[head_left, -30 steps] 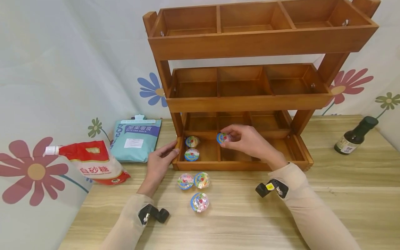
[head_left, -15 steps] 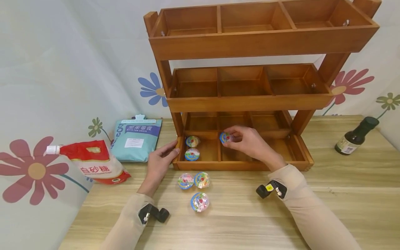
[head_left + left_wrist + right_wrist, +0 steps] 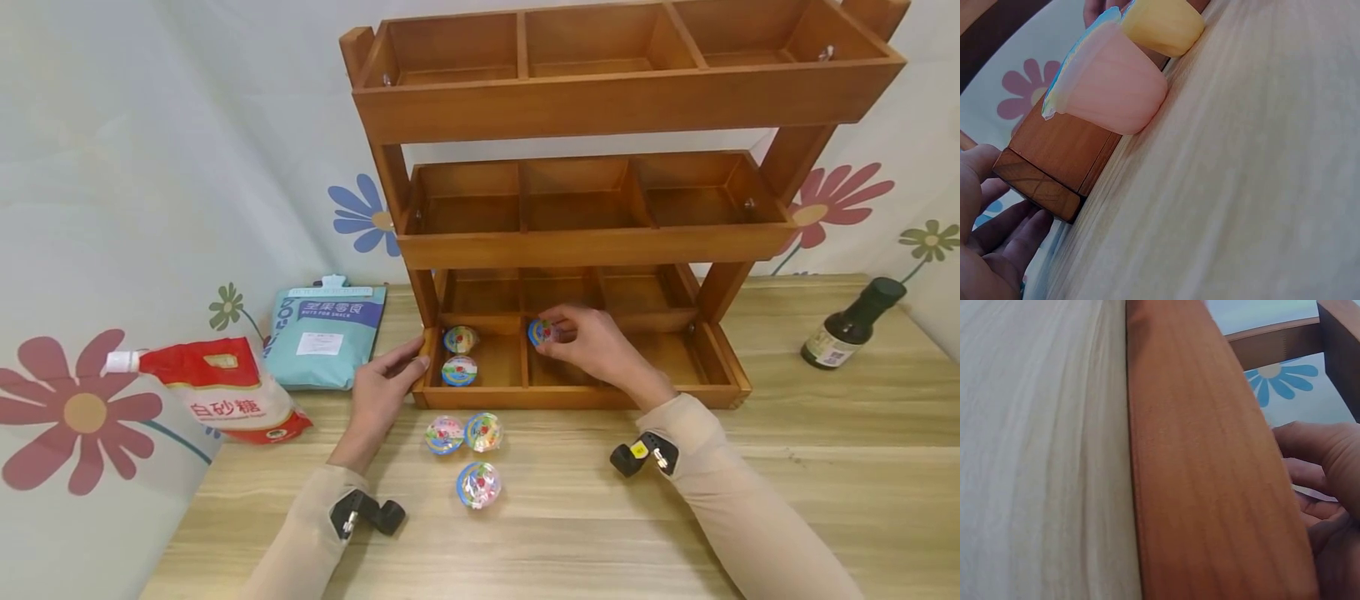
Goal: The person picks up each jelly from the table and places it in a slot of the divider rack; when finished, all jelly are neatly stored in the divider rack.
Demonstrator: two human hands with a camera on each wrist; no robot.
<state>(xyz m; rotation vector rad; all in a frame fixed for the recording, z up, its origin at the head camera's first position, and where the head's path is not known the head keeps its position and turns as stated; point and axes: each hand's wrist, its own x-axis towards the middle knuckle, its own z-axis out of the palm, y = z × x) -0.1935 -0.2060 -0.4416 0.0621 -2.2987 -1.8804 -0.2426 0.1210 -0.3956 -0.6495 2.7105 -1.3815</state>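
My right hand (image 3: 596,346) pinches a jelly cup (image 3: 537,332) with a blue-edged lid, low in the middle compartment of the bottom tray of a wooden rack (image 3: 592,248). The tray's front board (image 3: 1210,450) hides that cup in the right wrist view. My left hand (image 3: 378,400) grips the left end of the bottom tray, thumb and fingers about its corner (image 3: 1038,184). Two jelly cups, one behind (image 3: 461,339) and one in front (image 3: 459,371), sit in the left compartment. On the table before the rack stand a pink jelly cup (image 3: 1110,81), a yellow jelly cup (image 3: 1163,28) and another jelly cup (image 3: 478,485).
Left of the rack a teal snack bag (image 3: 318,337) leans near the wall, beside a red and white sugar pouch (image 3: 232,392) with a spout. A dark bottle (image 3: 847,329) stands to the right. The rack's upper tiers rise above both hands.
My right hand has moved slightly right and lowered the jelly cup into the middle compartment, still pinching it. My left hand stays at the rack's end.
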